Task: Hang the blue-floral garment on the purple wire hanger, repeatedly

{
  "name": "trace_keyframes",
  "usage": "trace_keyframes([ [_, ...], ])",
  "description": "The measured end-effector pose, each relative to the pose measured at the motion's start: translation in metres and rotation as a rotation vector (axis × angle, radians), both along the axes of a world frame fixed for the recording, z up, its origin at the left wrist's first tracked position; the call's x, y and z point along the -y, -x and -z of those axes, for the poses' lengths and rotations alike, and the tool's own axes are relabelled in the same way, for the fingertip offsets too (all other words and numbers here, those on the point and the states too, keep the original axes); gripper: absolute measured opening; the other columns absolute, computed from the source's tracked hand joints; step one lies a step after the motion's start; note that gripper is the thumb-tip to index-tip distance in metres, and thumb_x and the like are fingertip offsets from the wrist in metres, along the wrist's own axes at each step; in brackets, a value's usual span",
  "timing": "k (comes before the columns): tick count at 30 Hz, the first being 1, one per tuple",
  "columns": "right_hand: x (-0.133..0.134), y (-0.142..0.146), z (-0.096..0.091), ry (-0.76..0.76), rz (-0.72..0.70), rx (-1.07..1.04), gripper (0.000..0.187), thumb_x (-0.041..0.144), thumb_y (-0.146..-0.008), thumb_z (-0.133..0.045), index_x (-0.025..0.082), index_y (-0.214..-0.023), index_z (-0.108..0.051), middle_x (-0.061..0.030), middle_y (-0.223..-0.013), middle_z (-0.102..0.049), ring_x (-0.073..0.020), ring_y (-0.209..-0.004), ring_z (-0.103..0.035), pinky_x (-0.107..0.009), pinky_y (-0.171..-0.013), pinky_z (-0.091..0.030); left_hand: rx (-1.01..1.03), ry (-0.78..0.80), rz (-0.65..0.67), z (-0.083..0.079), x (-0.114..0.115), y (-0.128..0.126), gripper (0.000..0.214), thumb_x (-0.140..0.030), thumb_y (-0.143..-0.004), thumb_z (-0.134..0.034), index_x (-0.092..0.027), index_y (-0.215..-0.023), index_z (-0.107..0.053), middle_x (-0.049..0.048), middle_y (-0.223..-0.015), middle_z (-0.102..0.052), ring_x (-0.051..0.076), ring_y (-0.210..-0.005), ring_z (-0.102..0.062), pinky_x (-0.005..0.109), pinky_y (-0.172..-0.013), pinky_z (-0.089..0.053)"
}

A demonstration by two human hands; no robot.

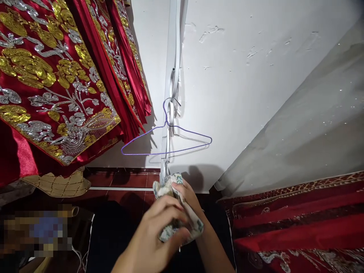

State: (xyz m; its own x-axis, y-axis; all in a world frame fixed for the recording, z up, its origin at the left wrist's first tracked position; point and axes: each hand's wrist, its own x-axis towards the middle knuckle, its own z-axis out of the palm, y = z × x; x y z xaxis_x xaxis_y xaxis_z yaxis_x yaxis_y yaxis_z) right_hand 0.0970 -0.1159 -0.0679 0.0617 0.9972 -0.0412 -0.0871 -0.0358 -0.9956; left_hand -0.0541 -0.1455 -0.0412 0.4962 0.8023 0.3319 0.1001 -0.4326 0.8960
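Both my hands are closed on a small patterned cloth [167, 188], white with greenish print, bunched up low in the middle. My left hand [155, 231] lies in front, fingers curled over the cloth. My right hand [190, 197] grips it from behind, near the foot of a white metal pole [171, 68]. An empty purple wire hanger [167, 141] hangs on that pole just above my hands.
Red garments with gold and silver embroidery [54, 76] hang at the left. A white wall [241, 76] stands behind the pole. A grey sparkly fabric [307, 125] and red embroidered cloth [298, 223] lie at the right. Dark red floor tiles [122, 182] show below.
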Motion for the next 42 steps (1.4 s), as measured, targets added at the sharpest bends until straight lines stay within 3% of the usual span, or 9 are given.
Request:
trace_keyframes([
  [4,0.010,-0.010,-0.022,0.170,-0.332,-0.110,0.022,0.041,-0.079,-0.066,0.020,-0.085,-0.062,-0.0002,-0.072,-0.057,-0.0156,-0.065,-0.053,-0.026,-0.060,-0.045,0.013,-0.058,-0.050,0.000,-0.043,0.021,0.034,-0.042,-0.100,-0.044,-0.027,-0.124,-0.064,0.0127,-0.123,-0.064,0.031,-0.116,-0.057,0.044,-0.102,-0.043],
  [8,0.007,-0.041,-0.052,0.139,-0.782,0.175,0.011,0.029,-0.078,-0.070,0.019,-0.083,-0.069,0.0004,-0.077,-0.063,-0.0140,-0.068,-0.054,-0.025,-0.065,-0.043,-0.178,0.051,0.179,0.025,-0.067,0.035,0.040,-0.055,-0.096,-0.047,-0.026,-0.102,-0.074,0.0088,-0.095,-0.072,0.026,-0.089,-0.067,0.035,-0.085,-0.051],
  [13,-0.024,-0.063,-0.072,-0.213,-0.177,0.575,0.027,0.021,-0.084,-0.055,0.021,-0.101,-0.075,-0.0012,-0.079,-0.068,-0.0168,-0.073,-0.061,-0.027,-0.067,-0.046,-0.551,-0.079,0.094,0.037,-0.089,0.072,0.033,-0.050,-0.089,-0.062,-0.025,-0.067,-0.069,0.0032,-0.062,-0.063,0.022,-0.065,-0.059,0.028,-0.065,-0.042],
  [17,-0.070,-0.046,-0.036,-0.267,0.042,0.564,0.053,0.023,-0.082,-0.049,0.022,-0.134,-0.059,-0.0008,-0.080,-0.066,-0.0178,-0.073,-0.058,-0.029,-0.071,-0.047,-0.832,-0.097,-0.027,0.030,-0.119,0.107,0.035,-0.048,-0.093,-0.052,-0.027,-0.073,-0.071,0.0052,-0.069,-0.069,0.024,-0.065,-0.060,0.032,-0.072,-0.039],
  [22,-0.103,-0.042,0.013,-0.341,0.151,0.652,0.014,0.021,-0.076,-0.044,0.022,-0.069,-0.056,0.0029,-0.060,-0.045,-0.0153,-0.061,-0.039,-0.027,-0.059,-0.033,-1.034,-0.094,-0.246,0.033,-0.153,0.137,0.027,-0.039,-0.089,-0.049,-0.026,-0.092,-0.073,0.0110,-0.100,-0.075,0.035,-0.099,-0.067,0.042,-0.089,-0.043],
  [28,-0.077,-0.061,-0.001,-0.320,0.153,0.659,0.022,0.020,-0.072,-0.045,0.023,-0.057,-0.028,0.0054,-0.055,-0.026,-0.0126,-0.057,-0.025,-0.028,-0.055,-0.020,-0.594,-0.324,-0.380,0.009,-0.154,0.124,0.034,-0.038,-0.095,-0.041,-0.022,-0.115,-0.063,0.0125,-0.151,-0.050,0.032,-0.142,-0.042,0.046,-0.116,-0.030],
  [33,-0.050,-0.053,-0.019,-0.304,-0.123,0.549,0.013,0.018,-0.074,-0.044,0.020,-0.065,-0.053,0.0032,-0.063,-0.051,-0.0140,-0.063,-0.047,-0.026,-0.059,-0.035,-0.189,-0.313,-0.344,-0.027,-0.148,0.084,0.034,-0.032,-0.095,-0.046,-0.025,-0.126,-0.056,0.0084,-0.122,-0.068,0.026,-0.113,-0.064,0.037,-0.099,-0.046],
  [37,-0.031,-0.071,-0.026,-0.381,0.221,0.594,0.022,0.016,-0.072,-0.055,0.019,-0.089,-0.068,-0.0019,-0.084,-0.066,-0.0162,-0.073,-0.058,-0.028,-0.067,-0.045,-0.287,-0.346,-0.304,-0.041,-0.158,0.081,0.035,-0.031,-0.090,-0.049,-0.022,-0.118,-0.067,0.0051,-0.101,-0.071,0.024,-0.091,-0.065,0.033,-0.086,-0.049],
  [42,-0.028,-0.127,-0.045,-0.337,0.517,0.454,0.079,0.017,-0.065,-0.070,0.019,-0.141,-0.049,0.0047,-0.071,-0.063,-0.0133,-0.056,-0.050,-0.026,-0.054,-0.042,-0.268,-0.310,-0.306,-0.057,-0.158,0.094,0.028,-0.036,-0.088,-0.056,-0.023,-0.106,-0.072,0.0051,-0.102,-0.071,0.027,-0.093,-0.064,0.034,-0.085,-0.048],
])
